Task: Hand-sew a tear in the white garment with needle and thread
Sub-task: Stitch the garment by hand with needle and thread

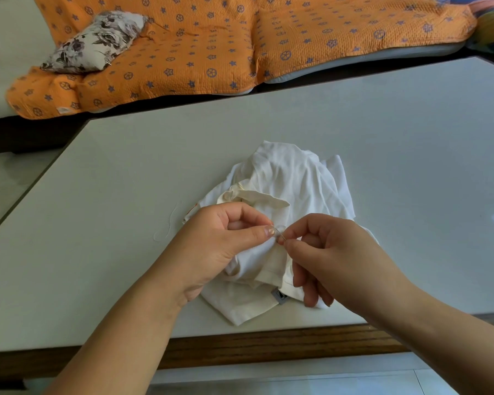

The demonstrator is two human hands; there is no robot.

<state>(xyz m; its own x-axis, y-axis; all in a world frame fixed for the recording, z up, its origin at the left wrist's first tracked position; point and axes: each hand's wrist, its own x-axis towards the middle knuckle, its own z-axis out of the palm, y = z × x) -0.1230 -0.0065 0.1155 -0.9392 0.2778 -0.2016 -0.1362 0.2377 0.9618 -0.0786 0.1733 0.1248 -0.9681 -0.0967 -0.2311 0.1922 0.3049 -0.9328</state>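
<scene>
- White garment lies crumpled on the pale table, near its front edge, with a small dark label showing at the hem closest to the person.
- Left hand pinches a raised fold of the cloth between thumb and forefinger, the other fingers curled in.
- Right hand pinches the needle between thumb and forefinger, just beside the left thumb tip; its lower fingers rest on the cloth.
- Judged from this, a stitch is in hand: the needle sits at the held fold, either entering it or coming out.
- Next move likely calls for keeping the fold taut with the left hand while the right draws the needle clear and pulls the thread through without puckering the cloth.
- Thread shows as a faint pale strand on the table left of the garment; whether it runs to the needle cannot be told.
- Tear itself is not visible, being hidden by the fingers or lost in white folds.
- Needle tip and eye are too small to make out, so which end leads is unclear.
- Beyond the table lie an orange patterned cover and a floral cushion.
</scene>
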